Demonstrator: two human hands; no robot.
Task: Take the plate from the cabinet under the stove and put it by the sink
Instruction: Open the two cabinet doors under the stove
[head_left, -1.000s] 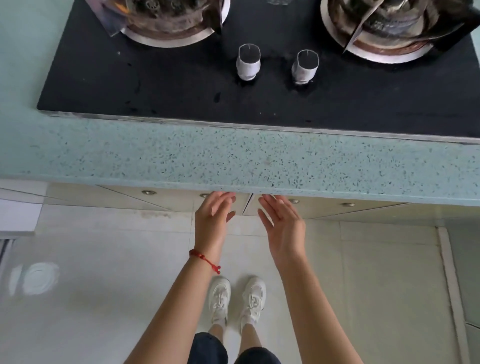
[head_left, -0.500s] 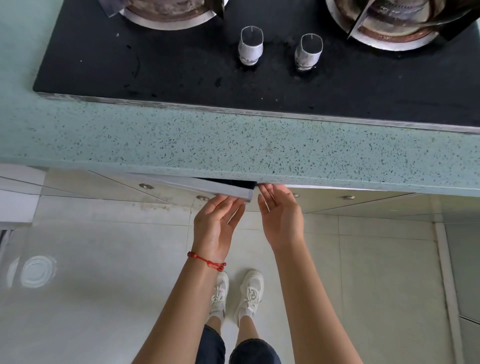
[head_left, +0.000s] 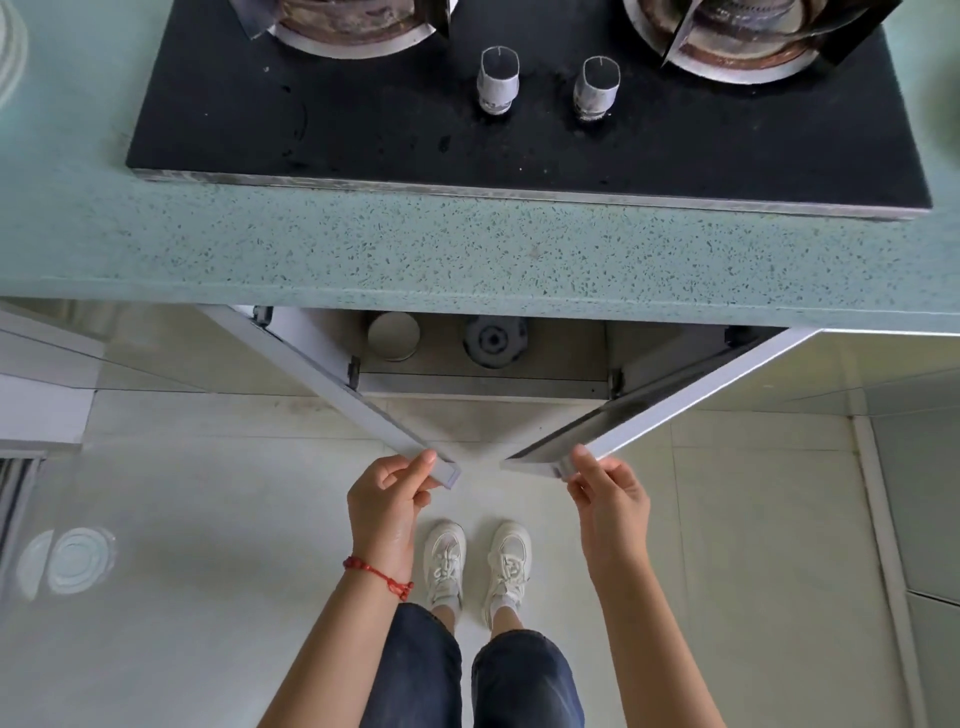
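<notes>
Both doors of the cabinet under the stove stand swung out toward me. My left hand pinches the free corner of the left door. My right hand pinches the free corner of the right door. Inside the cabinet, just under the counter lip, I see a pale round lidded container and a dark round object. No plate shows in the visible strip; most of the interior is hidden by the countertop.
A black glass gas stove with two knobs sits in the speckled green countertop. My feet in white shoes stand on the pale tiled floor between the open doors. A floor drain cover lies at the left.
Both hands went from reaching under the counter lip to gripping the door corners, and both cabinet doors swung wide open toward me. The view pulled back from the counter.
</notes>
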